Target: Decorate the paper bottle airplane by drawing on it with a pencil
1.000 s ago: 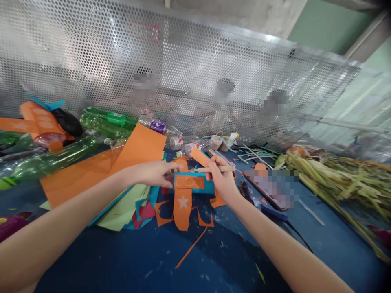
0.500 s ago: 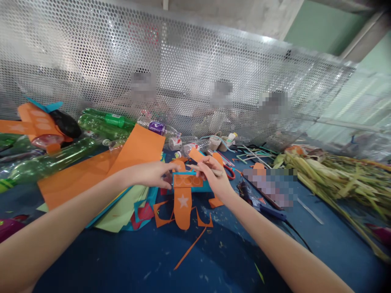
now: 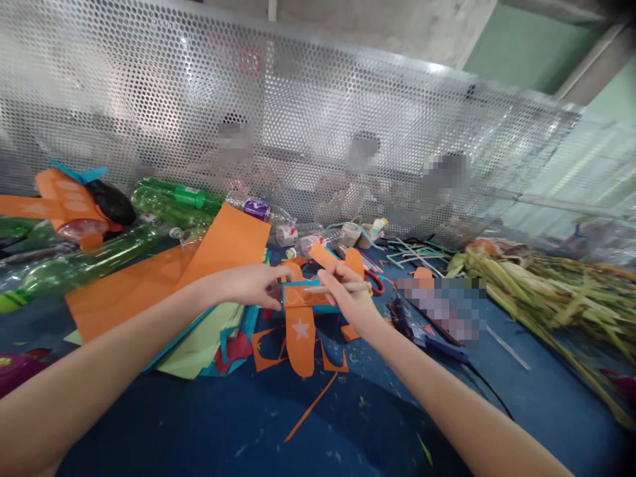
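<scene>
A model plane [image 3: 300, 331] of orange and blue paper lies on the blue table. A pale star marks its near wing, and several oval outlines run along its orange body panel. My left hand [image 3: 258, 285] is curled around the plane's left end, thumb on the near side and fingers on the far side. Closed on a pale pencil [image 3: 355, 287], my right hand [image 3: 348, 295] is over the right part of the body. The pencil's tip is at the oval outlines; whether it touches the paper I cannot tell.
Orange sheets [image 3: 228, 242] and coloured paper lie left, with green bottles [image 3: 106, 255] and another paper plane [image 3: 64, 199] behind. Paper scraps [image 3: 335, 358] are near. A glue gun [image 3: 442, 348] and dried husks [image 3: 536, 298] are right. People sit behind the perforated metal screen [image 3: 318, 119].
My right hand has shifted slightly right and down, and the pencil now lies flatter, with its tip lower on the panel. My left hand stays at the plane's left end.
</scene>
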